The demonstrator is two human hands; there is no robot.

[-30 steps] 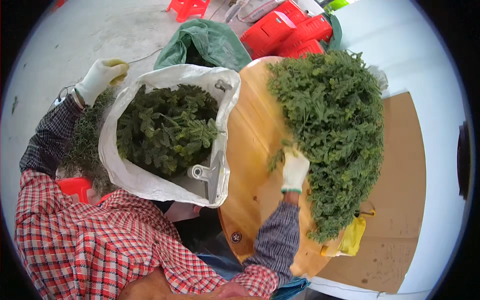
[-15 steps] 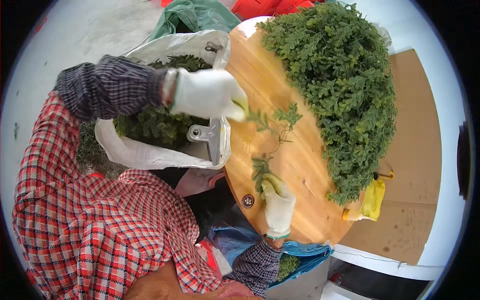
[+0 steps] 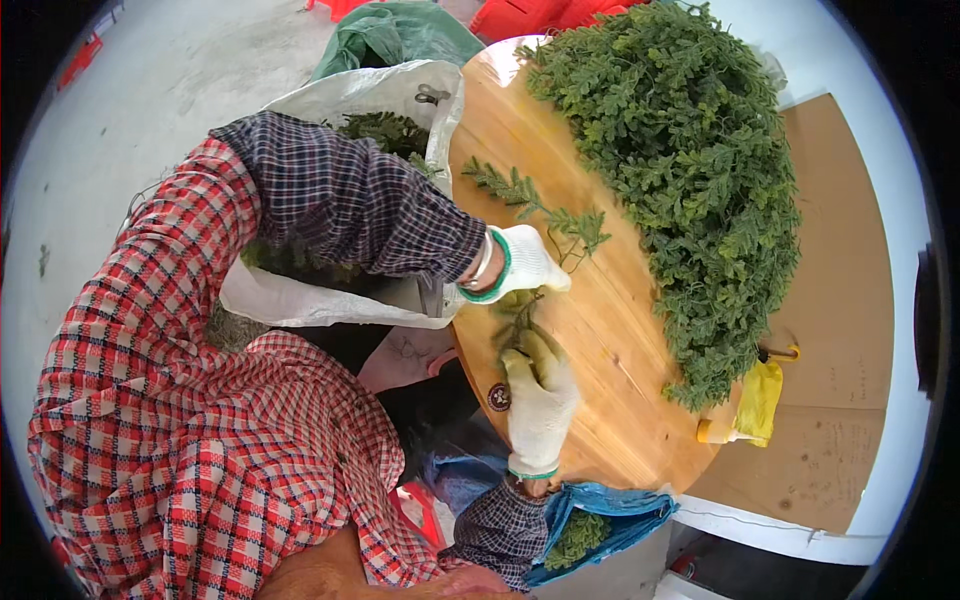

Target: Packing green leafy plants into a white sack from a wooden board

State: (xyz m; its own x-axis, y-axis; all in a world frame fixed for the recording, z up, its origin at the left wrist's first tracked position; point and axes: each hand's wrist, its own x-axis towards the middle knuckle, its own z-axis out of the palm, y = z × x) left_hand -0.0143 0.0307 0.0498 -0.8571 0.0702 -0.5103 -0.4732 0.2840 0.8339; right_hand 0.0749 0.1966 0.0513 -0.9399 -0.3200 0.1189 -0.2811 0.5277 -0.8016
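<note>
– Pinching anything, right hand (image 3: 542,405)?
– Yes, thumb and fingers nearly closed on near end of green sprig (image 3: 522,195).
– Left hand (image 3: 520,262)?
– Just beyond right, fingers curled, partly hidden; can't tell its grip. Sprig's leafy far end sits beyond it on wooden table (image 3: 600,345). Foliage pile (image 3: 690,190) right of both hands.

left gloved hand (image 3: 525,262) moved from over the floor (image 3: 170,100) to beside the right gloved hand (image 3: 543,405), right one away from the sprig pile (image 3: 690,200), green sprig (image 3: 522,192) now stretched over the table (image 3: 610,405)
</note>
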